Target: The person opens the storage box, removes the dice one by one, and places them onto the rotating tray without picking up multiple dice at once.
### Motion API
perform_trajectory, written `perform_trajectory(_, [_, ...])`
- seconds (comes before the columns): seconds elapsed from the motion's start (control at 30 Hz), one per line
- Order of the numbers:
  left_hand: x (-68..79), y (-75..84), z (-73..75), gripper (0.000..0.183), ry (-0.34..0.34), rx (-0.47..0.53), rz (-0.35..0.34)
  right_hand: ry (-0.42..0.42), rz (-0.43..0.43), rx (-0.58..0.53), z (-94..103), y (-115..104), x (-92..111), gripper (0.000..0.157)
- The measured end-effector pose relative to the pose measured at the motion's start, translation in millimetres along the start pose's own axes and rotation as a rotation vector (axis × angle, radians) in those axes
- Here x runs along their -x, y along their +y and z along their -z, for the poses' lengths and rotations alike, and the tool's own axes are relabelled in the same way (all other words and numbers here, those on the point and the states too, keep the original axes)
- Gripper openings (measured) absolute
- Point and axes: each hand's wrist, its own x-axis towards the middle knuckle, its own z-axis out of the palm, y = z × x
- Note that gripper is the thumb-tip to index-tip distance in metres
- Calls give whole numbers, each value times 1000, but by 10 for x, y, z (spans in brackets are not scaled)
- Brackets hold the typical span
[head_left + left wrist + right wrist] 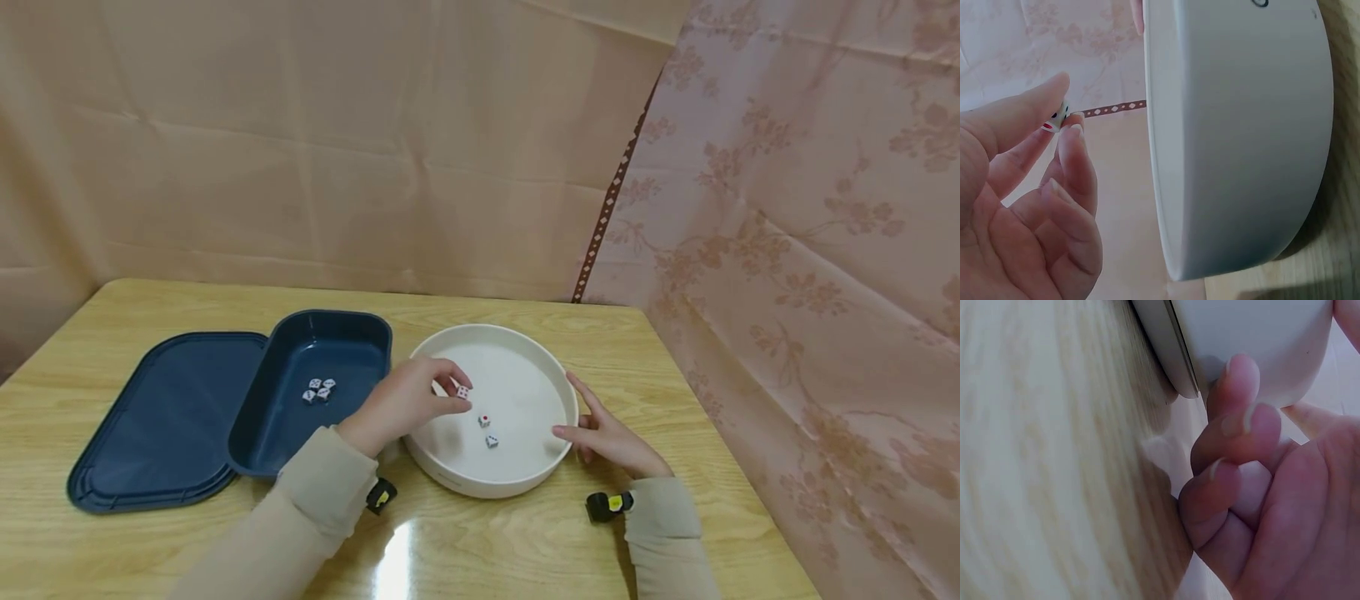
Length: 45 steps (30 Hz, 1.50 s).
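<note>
While the left hand (405,398) pinches a die (463,392) between thumb and fingertips above the white tray (517,375), the right hand (613,435) grips that tray's right rim, thumb over the edge, probably to steady it. Two dice (483,422) lie inside, just near of its middle. Four more dice (323,394) sit grouped in the blue box (292,433) at left, whose walls likely contain them.

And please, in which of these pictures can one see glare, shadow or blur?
Head view: white glare on the near part of the wooden table, and a faint shadow inside the white tray below the left hand; left wrist view: scene turned sideways, shadow on the table beside the tray; right wrist view: also sideways, with the wood grain looking soft.
</note>
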Motion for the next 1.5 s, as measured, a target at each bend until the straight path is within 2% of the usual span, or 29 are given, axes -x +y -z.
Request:
perform_trajectory(0.3, [-26,-13,-164,18,-11,29,-38,2,3,-12,12,-4,6,97])
perform_trajectory(0.63, [-47,-96,-325,12,-70,5,-78,-1,5,-24,18,-6,-4,97])
perform_trajectory(1.0, [-39,-172,-458,14,-94,-116,-77,-10,12,-22,1,41,2,97])
perform_trajectory(1.23, [-36,-179,-497,14,-44,-180,-112,-2,10,-25,10,20,8,97])
perform_trajectory(1.5, [-57,-207,-533,12,6,-235,-98,-6,21,-19,8,7,-2,96])
